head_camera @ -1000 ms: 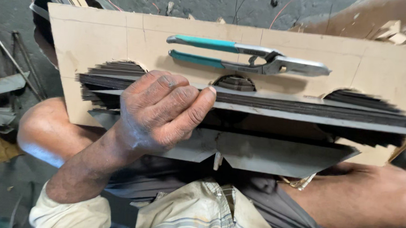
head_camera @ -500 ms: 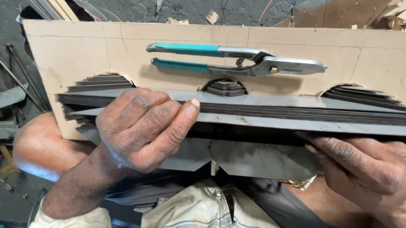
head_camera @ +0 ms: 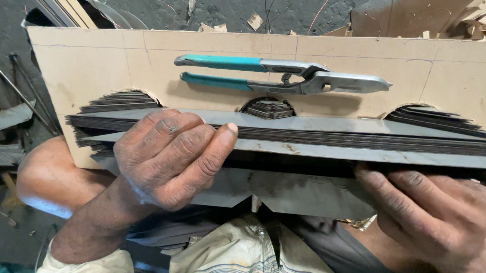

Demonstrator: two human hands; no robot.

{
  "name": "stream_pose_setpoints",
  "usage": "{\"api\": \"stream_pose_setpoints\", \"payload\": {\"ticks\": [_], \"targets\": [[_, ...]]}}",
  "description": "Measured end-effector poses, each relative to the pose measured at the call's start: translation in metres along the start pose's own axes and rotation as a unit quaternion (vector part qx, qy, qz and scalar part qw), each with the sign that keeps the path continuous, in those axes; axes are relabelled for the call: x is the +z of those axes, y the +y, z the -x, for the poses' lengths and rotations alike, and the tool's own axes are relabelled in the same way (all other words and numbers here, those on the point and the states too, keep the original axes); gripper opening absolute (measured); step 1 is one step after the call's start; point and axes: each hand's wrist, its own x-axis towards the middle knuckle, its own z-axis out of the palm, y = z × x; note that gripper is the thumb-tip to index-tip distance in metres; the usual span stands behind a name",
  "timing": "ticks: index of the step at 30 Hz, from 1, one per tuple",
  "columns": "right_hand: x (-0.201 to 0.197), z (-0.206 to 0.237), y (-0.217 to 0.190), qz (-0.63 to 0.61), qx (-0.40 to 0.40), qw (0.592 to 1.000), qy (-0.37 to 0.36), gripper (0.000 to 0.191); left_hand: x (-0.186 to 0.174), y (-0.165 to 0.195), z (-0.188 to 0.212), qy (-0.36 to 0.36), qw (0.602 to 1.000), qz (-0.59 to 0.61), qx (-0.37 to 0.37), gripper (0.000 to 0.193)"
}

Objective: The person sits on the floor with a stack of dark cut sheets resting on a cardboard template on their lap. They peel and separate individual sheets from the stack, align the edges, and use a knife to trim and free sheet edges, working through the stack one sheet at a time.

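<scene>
Rough grey concrete floor [head_camera: 150, 4], littered with cardboard scraps [head_camera: 477, 18], lies beyond a pale, smooth board [head_camera: 93, 64] resting across the person's lap. Three arched notches are cut along the board's near edge. Lying on the board, above the middle notch, is a pair of tin snips [head_camera: 281, 76] with teal grips and dull steel blades that point right. Against the board's near edge sits a stack of thin dark metal sheets [head_camera: 335, 139], long and flat, their layered edges showing like pages; cut grey sheet pieces hang below it.

Compared with half a second ago, the view has drawn closer, and the right hand has come further in under the stack, with its fingers spread wider.

Left hand [head_camera: 168, 155] curls over the stack's left part, fingers wrapped on top and clamped on the sheets, wrist bent down towards the lap. Right hand [head_camera: 441, 216] grips the stack's right part from beneath, fingers pointing left, thumb along the lower edge.
</scene>
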Motion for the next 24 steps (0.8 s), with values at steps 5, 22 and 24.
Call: {"api": "stream_pose_setpoints", "payload": {"ticks": [5, 22, 24], "targets": [[-0.017, -0.013, -0.007, 0.077, -0.104, 0.991, -0.041, 0.052, -0.006, 0.002, -0.005, -0.010, 1.000, 0.017, 0.013, 0.019], [-0.004, -0.026, -0.024, 0.128, -0.129, 0.979, 0.088, 0.037, -0.017, 0.005, -0.003, -0.050, 0.999, 0.004, 0.009, 0.027], [-0.001, -0.024, -0.026, 0.137, -0.132, 0.978, 0.088, 0.038, -0.014, 0.005, 0.001, -0.041, 0.999, -0.004, 0.013, 0.026]]}}
